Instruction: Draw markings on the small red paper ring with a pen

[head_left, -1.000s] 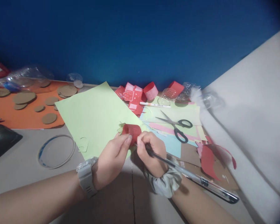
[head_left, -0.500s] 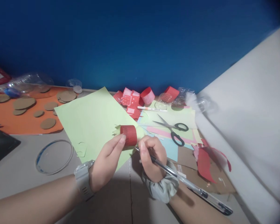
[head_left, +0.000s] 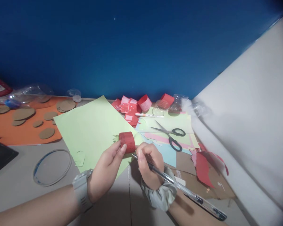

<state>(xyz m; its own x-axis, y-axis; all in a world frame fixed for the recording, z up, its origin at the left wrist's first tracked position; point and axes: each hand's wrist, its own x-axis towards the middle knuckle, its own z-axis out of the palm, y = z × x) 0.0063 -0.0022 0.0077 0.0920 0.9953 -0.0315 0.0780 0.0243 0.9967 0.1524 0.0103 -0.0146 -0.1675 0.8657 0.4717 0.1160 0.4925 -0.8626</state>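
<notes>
Between the thumb and fingers of my left hand (head_left: 106, 171) is a small red paper ring (head_left: 127, 142), its ridged side turned up. A jagged bit of green paper (head_left: 115, 138) pokes out at its left end. My right hand (head_left: 151, 163) is closed around a clear pen (head_left: 179, 184), whose tip lies close to the ring's lower right edge; whether it touches I cannot tell. Below the ring a large light green sheet (head_left: 89, 125) lies flat. Black-handled scissors (head_left: 171, 135) rest opened on a pile of coloured papers to the right.
A marker (head_left: 149, 115) lies near red paper pieces (head_left: 132, 108) at the back. On the left, cardboard discs (head_left: 24, 113) cover an orange sheet (head_left: 4, 131), with a clear bottle (head_left: 29, 93) behind. A plastic ring (head_left: 52, 168) lies nearer. Red scraps (head_left: 204, 169) are on cardboard at right.
The view has tilted up slightly, so the table sits lower. Both hands keep their grips, and the red ring is turned slightly.
</notes>
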